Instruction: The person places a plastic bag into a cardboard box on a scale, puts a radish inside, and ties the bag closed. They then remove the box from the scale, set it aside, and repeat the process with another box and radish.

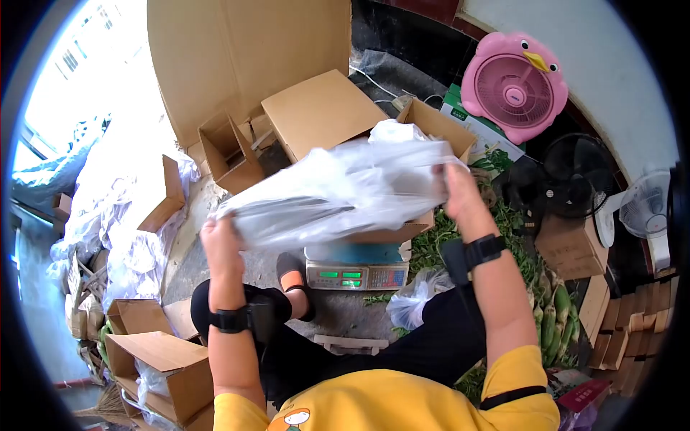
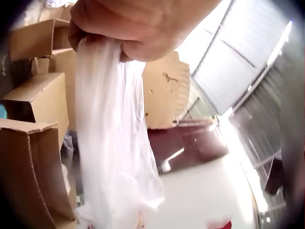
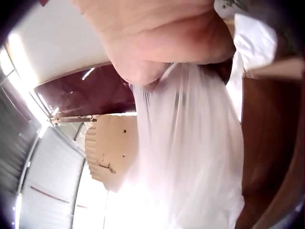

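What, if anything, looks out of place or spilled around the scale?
Leafy greens lie loose beside the scale, outside any box, with scraps by its front edge; possibly spilled, or just heaped there.

The wide, thin white sheet-like bag [image 1: 345, 190] looks like soft plastic film, translucent, creased and faintly shiny. The large flat-topped brown box [image 1: 327, 111] is matt, smooth cardboard, as is the tall tan panel [image 1: 244, 57]; the open brown box [image 2: 24, 162] shows a rough, fluted cut edge. Smooth, moderately glossy plastic forms the round pink fan [image 1: 477, 93]. The pale boxy scale [image 1: 356, 277] has a smooth, hard casing, its material unclear. The yellow short-sleeved shirt [image 1: 388, 399] is matt cloth. The dark maroon panel [image 2: 186, 148] is glossy, with bright reflections.
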A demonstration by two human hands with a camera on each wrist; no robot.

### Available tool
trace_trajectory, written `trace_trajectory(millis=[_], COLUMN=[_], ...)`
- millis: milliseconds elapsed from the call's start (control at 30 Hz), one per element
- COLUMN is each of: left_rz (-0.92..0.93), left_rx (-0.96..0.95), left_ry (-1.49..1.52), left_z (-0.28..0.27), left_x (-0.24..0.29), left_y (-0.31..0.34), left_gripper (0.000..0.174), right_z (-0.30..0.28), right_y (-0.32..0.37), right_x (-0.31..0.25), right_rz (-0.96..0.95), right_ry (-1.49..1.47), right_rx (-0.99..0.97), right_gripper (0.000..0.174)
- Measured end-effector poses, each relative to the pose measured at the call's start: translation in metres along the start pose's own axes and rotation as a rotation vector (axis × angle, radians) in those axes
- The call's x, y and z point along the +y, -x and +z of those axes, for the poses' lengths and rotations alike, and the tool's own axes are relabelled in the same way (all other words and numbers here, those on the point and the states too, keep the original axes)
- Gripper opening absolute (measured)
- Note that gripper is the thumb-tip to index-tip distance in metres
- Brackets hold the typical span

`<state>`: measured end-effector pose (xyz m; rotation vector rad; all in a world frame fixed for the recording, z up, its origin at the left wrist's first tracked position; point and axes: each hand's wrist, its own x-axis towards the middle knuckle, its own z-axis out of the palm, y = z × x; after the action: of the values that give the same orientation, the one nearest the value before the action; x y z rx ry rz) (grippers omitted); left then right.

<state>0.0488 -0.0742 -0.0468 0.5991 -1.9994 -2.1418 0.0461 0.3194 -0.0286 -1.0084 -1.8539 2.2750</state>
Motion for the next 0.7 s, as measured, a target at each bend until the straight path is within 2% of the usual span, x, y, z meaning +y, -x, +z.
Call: trace_trajectory(millis=[67, 100, 133, 200, 233, 300, 333, 400, 433, 467, 500, 533, 600, 633, 667, 700], left_rz=[0.003, 0.007, 0.077, 0.299, 0.435, 0.647, 0.724, 0.858, 0.819, 0.780, 0.805, 0.809, 0.728, 0.791, 0.840, 0.717], left_rx=[0.029, 0.058, 0.006, -0.161, -0.175, -0.232, -0.270, -0.315, -0.338, -0.361, -0.304, -0.311, -0.451, -0.390, -0.330, -0.359], left_ry=[-0.032, -0.064, -0.368, -0.740, -0.782, -0.760, -0.694, -0.751, -0.867, -0.979, -1.043, -1.038, -1.156, -0.928, -0.699, -0.603], left_z=[0.002, 0.003, 0.004, 0.017, 0.025, 0.050, 0.068, 0.106, 0.124, 0.142, 0.157, 0.164, 0.164, 0.159, 0.153, 0.147], left_x=[-0.003, -0.004, -0.006, -0.002, 0.004, 0.023, 0.037, 0.050, 0.050, 0.051, 0.050, 0.042, 0.017, 0.012, 0.011, 0.013], left_y=[0.002, 0.002, -0.001, 0.020, 0.031, 0.053, 0.064, 0.083, 0.087, 0.090, 0.090, 0.076, 0.031, 0.019, 0.008, -0.003], left_gripper=[0.020, 0.021, 0.033, 0.057, 0.067, 0.083, 0.090, 0.098, 0.103, 0.108, 0.085, 0.085, 0.047, 0.036, 0.030, 0.030], right_z=[-0.018, -0.014, -0.014, -0.018, -0.016, -0.007, -0.001, 0.014, 0.021, 0.027, 0.028, 0.027, 0.024, 0.010, -0.005, -0.020], right_y=[-0.009, -0.003, -0.010, -0.026, -0.029, -0.032, -0.031, -0.026, -0.018, -0.006, 0.007, 0.024, 0.050, 0.034, 0.020, 0.007], right_x=[-0.012, -0.024, -0.023, -0.021, -0.023, -0.021, -0.020, -0.023, -0.026, -0.030, -0.036, -0.048, -0.068, -0.056, -0.045, -0.035], right_rz=[-0.292, -0.279, -0.282, -0.579, -0.582, -0.795, -0.792, -0.543, -0.544, -0.577, -0.607, -0.606, -0.712, -0.818, -0.808, -0.845], right_ry=[0.410, 0.474, 0.471, 0.598, 0.594, 0.658, 0.657, 0.513, 0.511, 0.678, 0.848, 0.849, 1.366, 1.485, 1.484, 1.568], right_rx=[-0.068, -0.036, -0.037, -0.157, -0.152, -0.279, -0.278, -0.381, -0.380, -0.390, -0.394, -0.385, -0.400, -0.380, -0.374, -0.321], right_gripper=[0.023, 0.024, 0.024, 0.022, 0.022, 0.022, 0.022, 0.018, 0.018, 0.020, 0.024, 0.024, 0.032, 0.031, 0.031, 0.028])
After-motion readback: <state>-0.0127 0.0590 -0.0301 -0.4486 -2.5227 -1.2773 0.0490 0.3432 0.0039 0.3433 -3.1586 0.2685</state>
